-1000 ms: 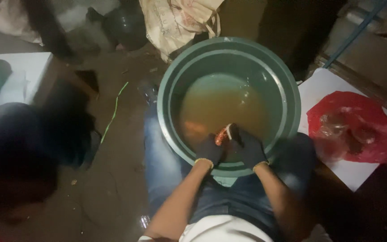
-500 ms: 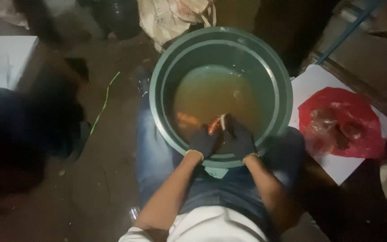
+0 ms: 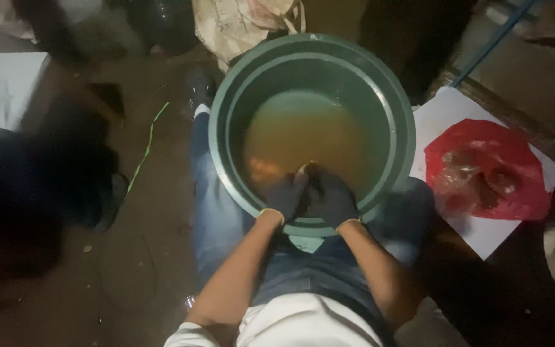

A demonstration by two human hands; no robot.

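A round green basin [image 3: 226,115] stands between my knees, holding murky brown water [image 3: 303,128]. Both my hands wear dark gloves and dip into the water at the basin's near edge. My left hand [image 3: 286,193] and my right hand [image 3: 333,196] press together around a small object [image 3: 303,169]; only its pale tip shows between the fingers. An orange patch [image 3: 264,170] shimmers under the water just left of my left hand. I cannot tell what it is.
At right a red plastic bag [image 3: 489,167] lies on a white sheet [image 3: 444,115]. A beige sack [image 3: 245,22] sits behind the basin. A white box [image 3: 8,83] and a dark blurred shape [image 3: 27,193] are at left, a green cord [image 3: 149,138] on the dirt floor.
The orange and white piece seen between my fingers is now mostly covered by my closed hands. The hands stay at the basin's near edge; the view has shifted slightly.
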